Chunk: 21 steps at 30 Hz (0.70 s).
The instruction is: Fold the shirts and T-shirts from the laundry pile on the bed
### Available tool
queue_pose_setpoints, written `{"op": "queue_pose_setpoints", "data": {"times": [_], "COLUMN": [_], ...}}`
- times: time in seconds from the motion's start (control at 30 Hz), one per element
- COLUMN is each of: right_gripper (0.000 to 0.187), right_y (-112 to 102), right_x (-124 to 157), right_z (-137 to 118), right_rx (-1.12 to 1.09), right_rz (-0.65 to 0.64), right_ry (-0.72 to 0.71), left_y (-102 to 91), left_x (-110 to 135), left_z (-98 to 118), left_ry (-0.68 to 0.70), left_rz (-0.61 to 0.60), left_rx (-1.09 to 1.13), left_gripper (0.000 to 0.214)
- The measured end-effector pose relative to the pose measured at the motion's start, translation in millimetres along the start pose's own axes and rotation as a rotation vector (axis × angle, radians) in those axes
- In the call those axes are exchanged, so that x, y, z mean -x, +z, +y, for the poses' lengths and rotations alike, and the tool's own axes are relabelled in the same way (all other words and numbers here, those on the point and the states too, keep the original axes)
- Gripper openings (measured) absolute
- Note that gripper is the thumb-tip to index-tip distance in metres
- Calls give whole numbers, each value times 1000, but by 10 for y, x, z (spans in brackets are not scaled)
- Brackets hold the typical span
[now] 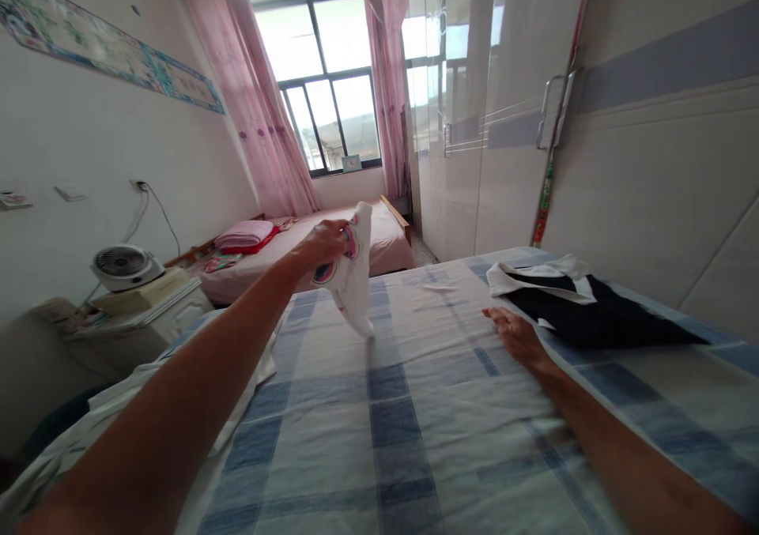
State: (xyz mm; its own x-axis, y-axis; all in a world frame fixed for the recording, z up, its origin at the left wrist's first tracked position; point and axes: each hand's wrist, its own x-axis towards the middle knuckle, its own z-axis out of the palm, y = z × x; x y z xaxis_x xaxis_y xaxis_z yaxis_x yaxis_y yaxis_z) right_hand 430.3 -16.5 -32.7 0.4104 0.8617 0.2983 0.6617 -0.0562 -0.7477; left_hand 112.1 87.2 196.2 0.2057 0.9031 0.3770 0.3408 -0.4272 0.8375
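Note:
My left hand point(325, 243) is closed on a small white garment point(356, 288) with a colourful print. The garment hangs from my fingers above the bed, and its exact kind cannot be made out. My right hand point(515, 337) is open and holds nothing, its fingers stretched forward low over the blue-and-white checked sheet point(403, 440). Just beyond and right of it lies a black garment with a white collar point(598, 314), spread flat. Left of my left forearm, partly hidden by it, is white clothing point(254, 377) on the bed.
A white fan point(126, 266) stands on a bedside cabinet point(178, 314) at the left. Past the far edge is a second bed point(296, 243) with folded pink bedding point(244, 235). A tall glossy wardrobe point(504, 179) rises along the right, and pink curtains point(237, 84) frame the window.

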Motion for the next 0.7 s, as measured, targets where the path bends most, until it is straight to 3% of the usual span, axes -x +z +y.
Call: {"op": "queue_pose_setpoints", "data": {"times": [0.1,0.2,0.37,0.43,0.53,0.7], "right_gripper": [44,47,47,47,45,47], "right_y": [18,30,31,29,32,73], "right_x": [0,-14,-21,-11,21,115], "right_z": [25,59,59,43,11,-193], "right_rx": [29,71,147,176,205,206], "right_rz": [-22,-58,-108,-120,-121,-127], "right_ry": [-21,-28,-31,-34,-68,-196], "left_y": [26,332,1048,1161,1038,549], "left_x": [143,637,1890,2234,2367,2061], "left_z": [107,-42,-582,-687,-717,-932], "left_ry": [170,397,551,586,552,405], "left_rz": [-98,-239,-561,-569,-474,-220], "left_rx": [-466,-817,-974,-908,-743,-689], "left_gripper": [26,34,37,34,38,30]}}
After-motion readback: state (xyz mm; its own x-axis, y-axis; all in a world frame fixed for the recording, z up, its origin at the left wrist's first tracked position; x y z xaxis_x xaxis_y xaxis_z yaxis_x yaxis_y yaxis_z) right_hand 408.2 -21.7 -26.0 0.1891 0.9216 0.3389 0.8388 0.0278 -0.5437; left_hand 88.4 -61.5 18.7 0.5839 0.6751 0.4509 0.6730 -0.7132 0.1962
